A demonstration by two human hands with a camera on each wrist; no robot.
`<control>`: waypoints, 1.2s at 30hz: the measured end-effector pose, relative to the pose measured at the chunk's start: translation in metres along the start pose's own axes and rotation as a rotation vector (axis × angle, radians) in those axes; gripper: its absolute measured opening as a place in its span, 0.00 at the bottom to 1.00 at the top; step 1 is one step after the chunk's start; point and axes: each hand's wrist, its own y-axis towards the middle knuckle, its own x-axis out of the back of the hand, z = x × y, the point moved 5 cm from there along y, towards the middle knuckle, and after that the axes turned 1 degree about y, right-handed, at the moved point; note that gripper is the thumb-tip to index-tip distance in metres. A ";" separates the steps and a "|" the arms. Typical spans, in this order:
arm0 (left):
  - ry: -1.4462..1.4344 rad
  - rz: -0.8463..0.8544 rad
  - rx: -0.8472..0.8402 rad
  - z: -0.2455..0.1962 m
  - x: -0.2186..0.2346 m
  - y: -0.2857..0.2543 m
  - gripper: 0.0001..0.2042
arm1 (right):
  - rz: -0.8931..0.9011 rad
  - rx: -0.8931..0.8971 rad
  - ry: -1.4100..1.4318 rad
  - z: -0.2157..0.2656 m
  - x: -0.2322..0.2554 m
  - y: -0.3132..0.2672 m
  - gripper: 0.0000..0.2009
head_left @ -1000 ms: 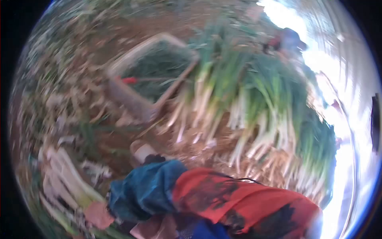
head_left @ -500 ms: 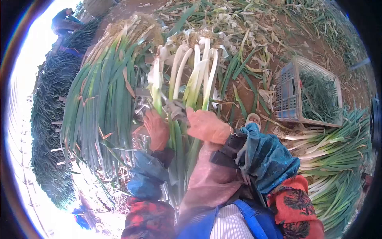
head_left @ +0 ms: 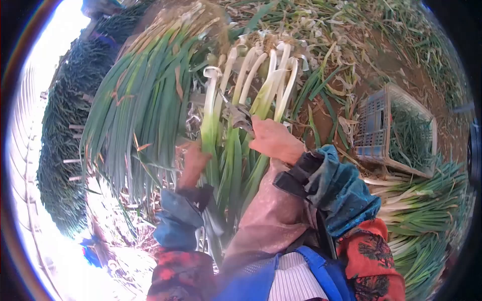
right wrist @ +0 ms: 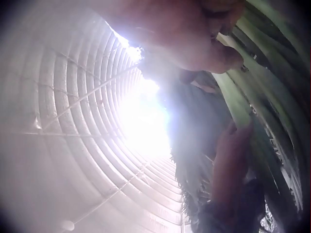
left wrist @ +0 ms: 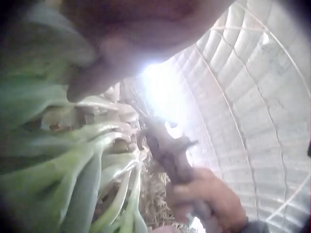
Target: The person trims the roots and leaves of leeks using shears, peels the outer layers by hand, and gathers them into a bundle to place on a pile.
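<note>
Several green onions (head_left: 246,75) lie side by side before the person, white ends and roots pointing away, green leaves running back towards the apron. My left hand (head_left: 195,161), blurred, grips the green part of the leftmost green onion (head_left: 210,103), which has loose skin near its white end. In the right wrist view, the left hand's fingers (right wrist: 235,141) lie against a green stalk. My right hand (head_left: 276,140) holds a grey air blow gun (head_left: 240,118) whose thin nozzle points at the white stems; its handle shows in the left wrist view, inside the curled fingers (left wrist: 201,191).
Unpeeled green onions (head_left: 145,100) are heaped at the left. A plastic crate (head_left: 386,125) with green leaves stands at right, more green onions (head_left: 422,200) beside it. Peelings (head_left: 326,30) litter the soil. Another person (head_left: 100,6) is partly visible at the far left.
One second ago the head view faced the crate and onion rows; by half a second ago it faced both hands. Since then, the onions and right hand have shifted right in view.
</note>
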 end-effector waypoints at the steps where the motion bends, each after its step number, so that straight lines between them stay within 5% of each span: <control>1: -0.294 0.052 0.072 0.003 0.002 -0.001 0.22 | 0.043 -0.062 0.034 -0.003 -0.004 -0.002 0.19; 3: -0.883 0.155 0.203 0.010 0.000 -0.003 0.19 | 0.150 -0.140 0.074 0.000 -0.005 -0.005 0.20; 7: -1.263 0.124 0.217 0.037 -0.024 0.004 0.14 | 0.340 -0.178 0.084 0.009 -0.005 -0.022 0.21; 13: -1.084 0.051 0.183 0.034 -0.034 0.010 0.14 | 0.409 -0.213 0.054 0.009 -0.011 -0.022 0.22; 19: -0.204 0.271 0.217 0.034 0.000 0.061 0.15 | 0.284 -0.139 0.078 0.008 -0.006 -0.021 0.22; 22: 0.099 -0.172 0.011 0.075 -0.012 0.123 0.13 | 0.247 -0.140 0.044 -0.003 -0.009 -0.017 0.22; 25: 0.062 -0.370 0.067 0.038 -0.016 0.087 0.13 | 0.277 -0.239 0.001 -0.005 -0.009 -0.014 0.21; 29: -0.317 -0.174 0.036 0.015 -0.015 0.034 0.15 | 0.256 -0.199 0.032 -0.003 -0.013 -0.009 0.19; 32: -0.137 -0.205 0.005 -0.010 -0.019 -0.013 0.16 | 0.222 -0.176 0.027 0.002 -0.019 -0.001 0.18; 36: -0.348 -0.164 0.035 -0.014 -0.032 -0.038 0.17 | 0.094 -0.140 0.001 -0.003 -0.018 0.010 0.18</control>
